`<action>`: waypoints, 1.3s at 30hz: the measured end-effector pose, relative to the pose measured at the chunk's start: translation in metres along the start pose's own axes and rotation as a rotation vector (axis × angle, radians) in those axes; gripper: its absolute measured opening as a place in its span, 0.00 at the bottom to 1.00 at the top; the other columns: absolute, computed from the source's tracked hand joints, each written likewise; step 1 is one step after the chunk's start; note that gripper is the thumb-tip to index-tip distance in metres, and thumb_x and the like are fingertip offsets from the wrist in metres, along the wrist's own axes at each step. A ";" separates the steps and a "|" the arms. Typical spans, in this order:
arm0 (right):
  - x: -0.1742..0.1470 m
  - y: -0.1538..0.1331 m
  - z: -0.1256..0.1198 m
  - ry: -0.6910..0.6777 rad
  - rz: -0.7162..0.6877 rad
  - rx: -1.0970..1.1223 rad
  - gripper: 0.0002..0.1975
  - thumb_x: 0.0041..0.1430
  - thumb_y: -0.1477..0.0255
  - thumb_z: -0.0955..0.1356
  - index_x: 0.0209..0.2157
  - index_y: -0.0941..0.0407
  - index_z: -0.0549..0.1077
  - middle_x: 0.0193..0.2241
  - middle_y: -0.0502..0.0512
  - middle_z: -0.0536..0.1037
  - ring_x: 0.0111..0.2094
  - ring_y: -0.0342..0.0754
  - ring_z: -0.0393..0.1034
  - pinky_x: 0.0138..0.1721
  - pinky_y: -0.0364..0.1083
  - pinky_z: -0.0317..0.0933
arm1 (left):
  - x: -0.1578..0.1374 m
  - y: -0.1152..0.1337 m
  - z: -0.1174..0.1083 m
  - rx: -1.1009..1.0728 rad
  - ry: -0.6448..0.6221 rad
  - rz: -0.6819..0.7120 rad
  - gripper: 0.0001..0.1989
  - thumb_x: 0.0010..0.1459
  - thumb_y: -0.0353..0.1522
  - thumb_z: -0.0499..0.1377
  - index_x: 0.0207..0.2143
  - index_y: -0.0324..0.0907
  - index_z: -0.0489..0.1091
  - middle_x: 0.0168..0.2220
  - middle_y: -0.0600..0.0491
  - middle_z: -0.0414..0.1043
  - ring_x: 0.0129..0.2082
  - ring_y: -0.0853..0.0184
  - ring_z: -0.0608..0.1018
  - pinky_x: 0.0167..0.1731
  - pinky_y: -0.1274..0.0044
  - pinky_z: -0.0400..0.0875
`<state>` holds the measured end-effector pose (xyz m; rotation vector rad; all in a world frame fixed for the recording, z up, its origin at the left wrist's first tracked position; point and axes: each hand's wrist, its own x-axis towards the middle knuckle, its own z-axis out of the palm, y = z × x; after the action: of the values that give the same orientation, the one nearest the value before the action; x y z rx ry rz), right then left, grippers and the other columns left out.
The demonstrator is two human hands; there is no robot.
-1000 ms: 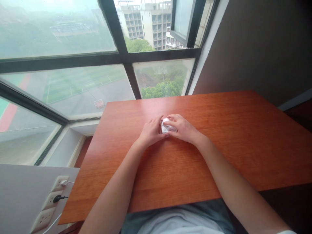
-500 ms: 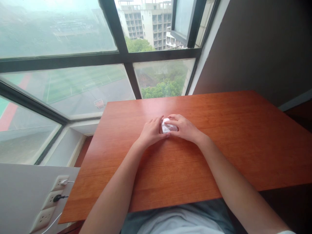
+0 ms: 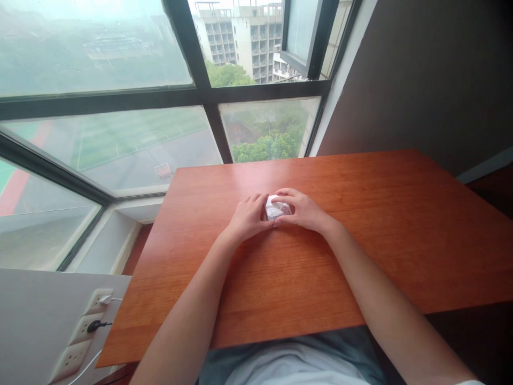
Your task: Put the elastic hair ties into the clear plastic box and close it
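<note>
Between my hands, on the brown wooden table [image 3: 280,289], is a small white object [image 3: 276,210] with a shiny, see-through surface, like a plastic-wrapped packet; its exact kind is not clear. My left hand [image 3: 250,216] is curled against its left side, thumb in front and fingers behind. From the right, my right hand [image 3: 302,211] holds it with the thumb at the near edge and the fingers over the far edge and top. The two thumbs almost meet in front. Parts of the object are hidden by my fingers.
A dark-framed window [image 3: 208,96] rises behind the table, with one pane swung outward. At the lower left, wall sockets [image 3: 82,329] hold a white plug and a black plug with cords. A grey wall [image 3: 401,80] stands at the right.
My left fingertips have dropped slightly, and the white object has turned or shifted a little between my hands. My arms stay nearly in place.
</note>
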<state>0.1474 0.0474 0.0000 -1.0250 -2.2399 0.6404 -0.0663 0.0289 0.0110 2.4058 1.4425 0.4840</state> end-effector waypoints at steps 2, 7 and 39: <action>0.000 -0.001 -0.001 -0.002 0.010 0.016 0.27 0.48 0.63 0.76 0.51 0.53 0.75 0.54 0.59 0.70 0.55 0.54 0.66 0.58 0.52 0.59 | 0.000 0.001 -0.001 0.004 0.000 0.004 0.33 0.50 0.50 0.63 0.55 0.47 0.61 0.51 0.48 0.69 0.51 0.54 0.71 0.48 0.65 0.67; 0.002 -0.003 0.000 0.028 0.042 0.103 0.25 0.55 0.63 0.72 0.53 0.55 0.71 0.52 0.58 0.72 0.53 0.51 0.66 0.56 0.50 0.60 | -0.001 0.003 -0.002 0.011 -0.002 -0.007 0.31 0.50 0.46 0.64 0.55 0.47 0.61 0.50 0.48 0.68 0.50 0.55 0.71 0.47 0.66 0.67; 0.003 -0.005 0.000 0.078 0.234 -0.163 0.11 0.60 0.62 0.66 0.31 0.55 0.71 0.28 0.50 0.68 0.30 0.45 0.63 0.34 0.44 0.57 | -0.001 0.001 -0.003 -0.034 0.019 0.004 0.33 0.51 0.47 0.64 0.55 0.46 0.61 0.50 0.48 0.70 0.51 0.55 0.72 0.48 0.66 0.67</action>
<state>0.1429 0.0469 0.0038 -1.3838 -2.1495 0.5106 -0.0670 0.0274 0.0139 2.3843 1.4262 0.5288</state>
